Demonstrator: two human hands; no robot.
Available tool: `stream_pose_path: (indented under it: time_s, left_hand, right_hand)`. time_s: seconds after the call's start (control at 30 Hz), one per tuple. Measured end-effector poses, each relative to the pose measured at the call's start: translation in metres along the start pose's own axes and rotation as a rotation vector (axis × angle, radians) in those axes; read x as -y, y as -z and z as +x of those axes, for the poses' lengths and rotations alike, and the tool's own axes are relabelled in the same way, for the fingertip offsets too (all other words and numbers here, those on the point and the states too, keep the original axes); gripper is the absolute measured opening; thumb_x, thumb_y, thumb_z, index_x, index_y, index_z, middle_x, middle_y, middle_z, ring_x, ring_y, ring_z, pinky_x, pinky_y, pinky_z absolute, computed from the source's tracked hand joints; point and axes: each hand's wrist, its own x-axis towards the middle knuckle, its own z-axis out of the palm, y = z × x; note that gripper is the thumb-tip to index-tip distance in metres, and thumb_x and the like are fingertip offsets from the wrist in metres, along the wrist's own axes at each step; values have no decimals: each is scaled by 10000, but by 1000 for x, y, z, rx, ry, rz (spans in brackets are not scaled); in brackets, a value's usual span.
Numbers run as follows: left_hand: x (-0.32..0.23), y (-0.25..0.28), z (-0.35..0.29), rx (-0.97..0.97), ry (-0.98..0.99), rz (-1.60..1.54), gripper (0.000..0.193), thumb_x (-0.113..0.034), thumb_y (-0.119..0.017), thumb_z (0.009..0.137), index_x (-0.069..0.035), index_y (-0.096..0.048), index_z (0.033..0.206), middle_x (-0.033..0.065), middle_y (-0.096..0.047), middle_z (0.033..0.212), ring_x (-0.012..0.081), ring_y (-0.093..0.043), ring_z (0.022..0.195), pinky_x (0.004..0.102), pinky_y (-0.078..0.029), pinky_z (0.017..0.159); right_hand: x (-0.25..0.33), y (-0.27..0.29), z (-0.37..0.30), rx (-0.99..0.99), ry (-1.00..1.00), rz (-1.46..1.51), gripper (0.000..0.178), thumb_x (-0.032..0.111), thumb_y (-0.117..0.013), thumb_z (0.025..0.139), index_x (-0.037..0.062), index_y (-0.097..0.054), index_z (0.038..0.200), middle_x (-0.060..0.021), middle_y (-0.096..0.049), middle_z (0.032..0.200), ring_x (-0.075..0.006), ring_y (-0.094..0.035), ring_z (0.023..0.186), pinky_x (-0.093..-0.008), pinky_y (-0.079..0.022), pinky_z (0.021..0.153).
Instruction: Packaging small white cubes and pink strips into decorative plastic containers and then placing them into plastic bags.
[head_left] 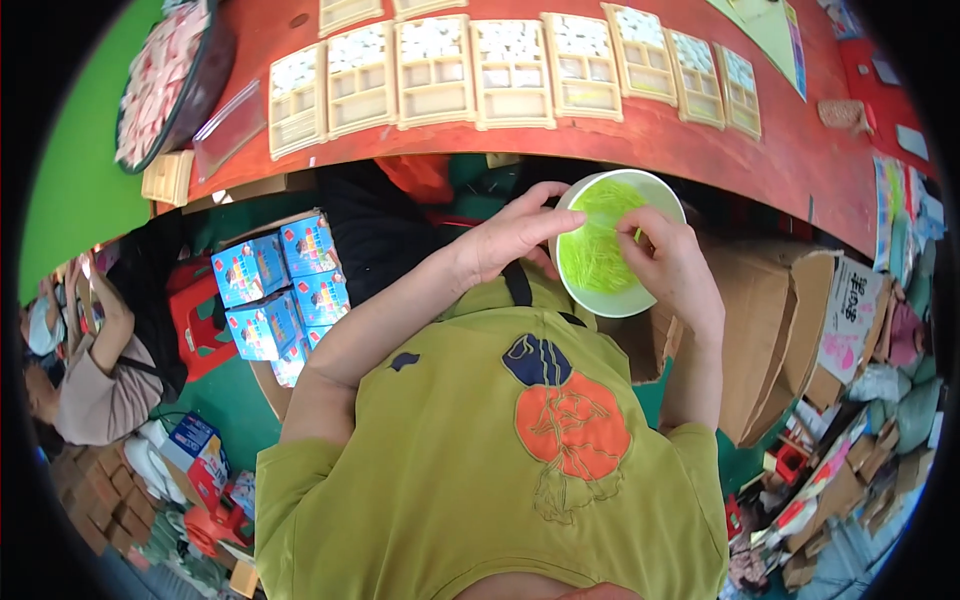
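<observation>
Above my lap, a white bowl [648, 183] holds a loose heap of thin bright-green plastic sticks [597, 252]. My left hand [512, 238] grips the bowl at its left side, thumb over the rim and the other fingers partly hidden behind it. Inside the bowl's right side, my right hand [672, 262] has its thumb and fingers closed in a pinch at the sticks; whatever lies between the fingertips is too small to make out. Beyond the bowl, a row of cream compartment trays [436, 104] lies on the red table [690, 160], with small white pieces in their far compartments.
At the table's left stands a dark basin [196, 112] of pink-and-white pieces, beside a clear plastic lid [228, 130]. Blue printed boxes [262, 330] fill a carton on my left. An open cardboard box [765, 340] stands on my right. Another person [110, 385] sits far left.
</observation>
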Motion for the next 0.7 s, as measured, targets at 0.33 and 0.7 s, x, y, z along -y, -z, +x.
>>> stream_pose_path:
  time_s: [0.33,0.7]
  left_hand:
    - [7,15,-47,-156,-42,-109,769,-412,-672,898,8,-302,1425,180,-565,1221,259,-654,983,367,-592,687]
    - [9,35,-82,-233,-165,-131,754,-408,-645,924,27,-286,1423,193,-605,1171,246,-672,982,358,-588,736]
  right_hand:
    - [25,-31,124,-235,382,-205,95,28,-661,871,-15,-623,947,-109,-604,906,-227,-617,728,-326,-491,641]
    - [54,-34,48,244,387,-253,168,150,-690,833,36,-664,954,-136,-635,916,-342,-638,832,-422,-517,721]
